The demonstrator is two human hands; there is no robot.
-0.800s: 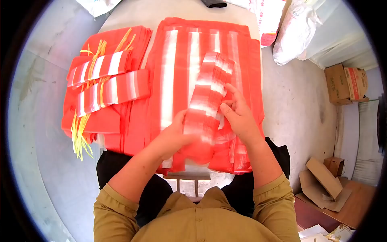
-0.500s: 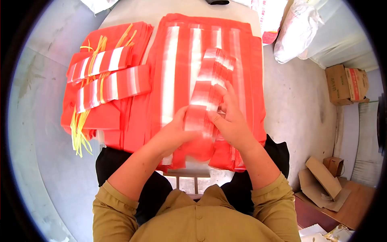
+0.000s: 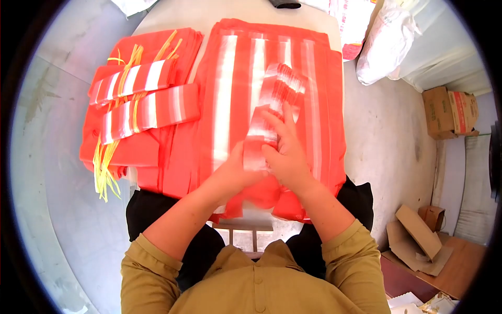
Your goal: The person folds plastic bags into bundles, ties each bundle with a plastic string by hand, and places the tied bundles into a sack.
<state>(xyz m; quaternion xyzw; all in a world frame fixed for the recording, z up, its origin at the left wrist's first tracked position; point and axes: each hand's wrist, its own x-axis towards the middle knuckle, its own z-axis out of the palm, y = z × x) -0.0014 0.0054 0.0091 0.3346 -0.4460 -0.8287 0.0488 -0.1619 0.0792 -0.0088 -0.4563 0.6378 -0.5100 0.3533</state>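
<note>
A folded bundle of thin, red-and-white striped plastic sheets (image 3: 277, 86) lies lengthwise in front of me, with many layered edges at its far end. My left hand (image 3: 238, 170) closes around its near end from the left, its fingertips partly hidden. From the other side my right hand (image 3: 285, 154) grips the bundle, fingers laid across its top and thumb near its middle. Beneath both hands is a wide stack of red sheets with pale stripes (image 3: 225, 99). The near end of the bundle is blurred by motion.
On the left, two striped folded bundles (image 3: 151, 112) with yellow ties (image 3: 107, 167) rest on another red stack (image 3: 133, 154). A white sack (image 3: 387, 44) stands right of the table (image 3: 178, 15). Cardboard boxes (image 3: 449, 112) sit farther right, and an opened carton (image 3: 418, 240) lies lower right.
My right hand has moved left and its fingers now lie over the bundle. My left hand stays at the near end. The whole view has shifted slightly.
</note>
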